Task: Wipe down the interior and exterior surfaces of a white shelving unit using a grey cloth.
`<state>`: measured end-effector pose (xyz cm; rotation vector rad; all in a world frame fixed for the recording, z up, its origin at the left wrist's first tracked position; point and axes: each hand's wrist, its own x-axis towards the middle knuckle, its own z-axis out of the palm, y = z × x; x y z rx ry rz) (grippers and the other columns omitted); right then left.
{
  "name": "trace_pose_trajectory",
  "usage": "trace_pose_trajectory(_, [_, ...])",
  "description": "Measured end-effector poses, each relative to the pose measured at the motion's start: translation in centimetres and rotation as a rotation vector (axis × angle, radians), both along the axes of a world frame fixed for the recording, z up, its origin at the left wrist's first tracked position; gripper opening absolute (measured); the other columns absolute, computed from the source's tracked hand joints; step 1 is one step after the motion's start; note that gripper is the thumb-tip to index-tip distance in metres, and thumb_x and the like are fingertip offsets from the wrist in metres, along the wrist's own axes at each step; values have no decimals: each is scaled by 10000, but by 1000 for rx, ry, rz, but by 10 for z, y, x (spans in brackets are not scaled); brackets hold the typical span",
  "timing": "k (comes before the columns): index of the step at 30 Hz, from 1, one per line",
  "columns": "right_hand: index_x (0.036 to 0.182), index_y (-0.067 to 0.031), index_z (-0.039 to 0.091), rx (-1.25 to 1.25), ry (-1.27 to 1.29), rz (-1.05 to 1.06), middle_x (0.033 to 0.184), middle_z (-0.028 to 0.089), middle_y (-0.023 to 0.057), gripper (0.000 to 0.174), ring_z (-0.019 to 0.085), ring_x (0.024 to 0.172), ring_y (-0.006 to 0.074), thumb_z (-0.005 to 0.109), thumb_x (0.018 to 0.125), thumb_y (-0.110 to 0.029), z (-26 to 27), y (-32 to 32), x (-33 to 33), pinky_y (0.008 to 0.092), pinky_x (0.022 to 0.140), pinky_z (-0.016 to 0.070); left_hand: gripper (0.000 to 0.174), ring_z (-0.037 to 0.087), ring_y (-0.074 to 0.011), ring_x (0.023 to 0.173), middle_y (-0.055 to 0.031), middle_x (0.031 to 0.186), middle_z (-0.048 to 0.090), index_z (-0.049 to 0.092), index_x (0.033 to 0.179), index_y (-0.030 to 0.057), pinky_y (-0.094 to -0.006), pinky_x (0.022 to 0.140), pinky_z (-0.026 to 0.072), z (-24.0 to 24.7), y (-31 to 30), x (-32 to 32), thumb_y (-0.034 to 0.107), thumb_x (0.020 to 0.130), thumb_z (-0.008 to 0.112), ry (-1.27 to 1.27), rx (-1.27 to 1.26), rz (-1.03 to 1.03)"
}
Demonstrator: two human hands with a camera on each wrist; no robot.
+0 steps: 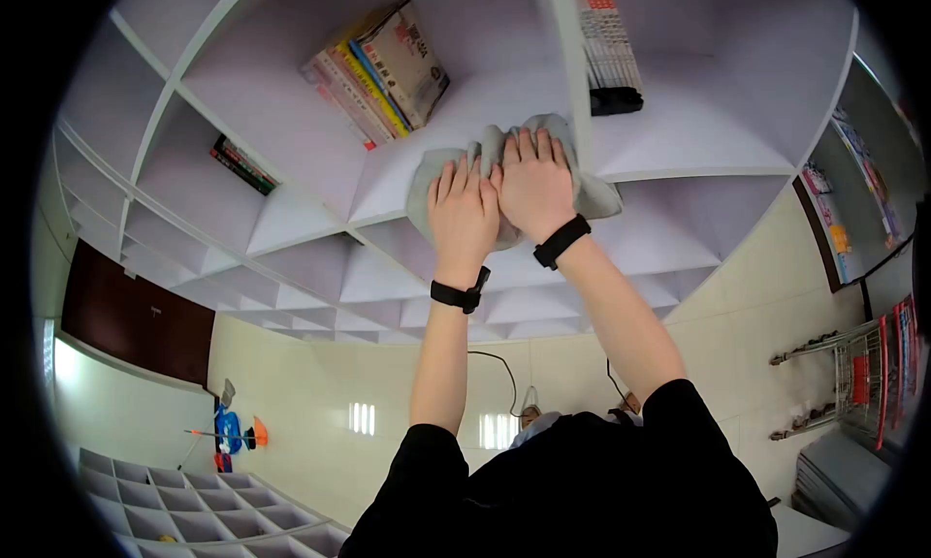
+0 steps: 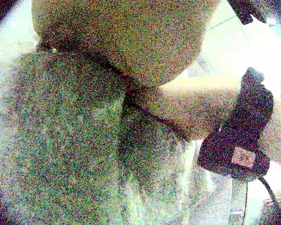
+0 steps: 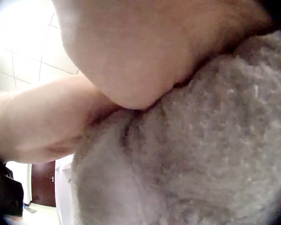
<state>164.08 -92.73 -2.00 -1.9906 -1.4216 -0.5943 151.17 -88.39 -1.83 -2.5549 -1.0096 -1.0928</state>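
A crumpled grey cloth (image 1: pixel 597 197) lies on the white shelf board (image 1: pixel 679 151) in the head view. My left hand (image 1: pixel 464 214) rests on its left part, fingers extended forward. Right beside it, my right hand (image 1: pixel 536 185) presses on the cloth with straight fingers, thumb side close to the left hand. Folds bunch up between and ahead of the fingertips. In the right wrist view the fuzzy cloth (image 3: pixel 215 136) fills much of the picture under the heel of the hand. The left wrist view is grainy, with the cloth (image 2: pixel 70 131) below the palm.
Leaning books (image 1: pixel 388 68) stand in the compartment ahead, left of the cloth. Beyond an upright divider (image 1: pixel 572 63) are more books (image 1: pixel 609 39) with a black object at their foot. Two dark books (image 1: pixel 242 165) lie further left. A metal cart (image 1: pixel 853 379) stands at right on the floor.
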Motion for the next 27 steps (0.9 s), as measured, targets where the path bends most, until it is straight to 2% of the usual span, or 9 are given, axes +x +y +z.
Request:
trace_pose_trajectory(6, [1360, 51, 635, 50, 42, 36, 1456, 602, 255, 527, 516, 1402, 431, 550, 994, -317, -3, -3, 5, 521, 1227, 349, 444, 544, -373, 1389, -166, 1434, 653, 684, 1364, 34, -503, 1187, 343, -1, -5, 10, 246, 1064, 434, -9, -35, -6])
trace_pose_trajectory(9, [1401, 40, 619, -29, 86, 33, 1519, 567, 219, 562, 424, 1476, 426, 515, 996, -335, -4, -3, 5, 502, 1256, 289, 443, 556, -363, 1377, -159, 1425, 662, 694, 1352, 34, -495, 1183, 347, -2, -8, 11, 250, 1052, 449, -13, -43, -7])
trace_pose_trajectory(16, [1490, -13, 554, -227, 73, 58, 1590, 502, 174, 613, 387, 1497, 421, 480, 1025, -406, 11, 12, -8, 569, 1266, 208, 424, 591, -361, 1333, -152, 1376, 693, 726, 1315, 70, -502, 1162, 385, 6, -5, -15, 293, 1026, 510, -92, -57, 71])
trace_pose_trajectory(19, [1548, -19, 484, -317, 47, 125, 1620, 460, 172, 647, 367, 1514, 423, 434, 1045, -423, 22, 27, -26, 562, 1262, 243, 416, 596, -375, 1325, -157, 1347, 708, 735, 1304, 86, -502, 1156, 394, 3, 16, -45, 305, 1012, 534, -132, -12, 137])
trace_pose_trajectory(20, [1593, -49, 427, -418, 49, 161, 1666, 400, 162, 663, 316, 1552, 417, 404, 1062, -446, 28, 34, -32, 540, 1283, 215, 413, 603, -380, 1306, -157, 1338, 712, 742, 1289, 88, -503, 1140, 404, 1, 25, -55, 318, 1012, 540, -135, 13, 149])
trace_pose_trajectory(23, [1619, -96, 397, -524, 39, 363, 1700, 349, 147, 667, 278, 1573, 412, 384, 1069, -473, 35, 68, -38, 521, 1296, 198, 409, 623, -389, 1246, -156, 1314, 722, 764, 1241, 94, -500, 1082, 434, 2, 43, -85, 363, 1012, 559, -112, 71, 167])
trace_pose_trajectory(24, [1643, -160, 373, -579, 51, 367, 1724, 321, 84, 680, 265, 1589, 347, 401, 1053, -498, 36, 80, -37, 509, 1303, 176, 411, 629, -388, 1223, -154, 1309, 724, 771, 1224, 96, -497, 1055, 443, 6, 44, -90, 382, 1012, 565, -90, 82, 163])
trace_pose_trajectory(26, [1643, -167, 369, -599, 43, 401, 1721, 322, 87, 684, 256, 1591, 362, 407, 1052, -508, 41, 92, -32, 519, 1301, 177, 439, 641, -365, 1087, -129, 1213, 749, 790, 1180, 103, -476, 931, 458, 6, 51, -94, 447, 1011, 576, -71, 205, 144])
trace_pose_trajectory(27, [1643, -170, 367, -614, 41, 417, 1720, 323, 89, 687, 252, 1592, 369, 410, 1051, -514, 39, 92, -29, 524, 1300, 178, 443, 635, -364, 1065, -124, 1185, 748, 790, 1182, 103, -475, 915, 454, 7, 50, -94, 450, 1011, 575, -51, 168, 148])
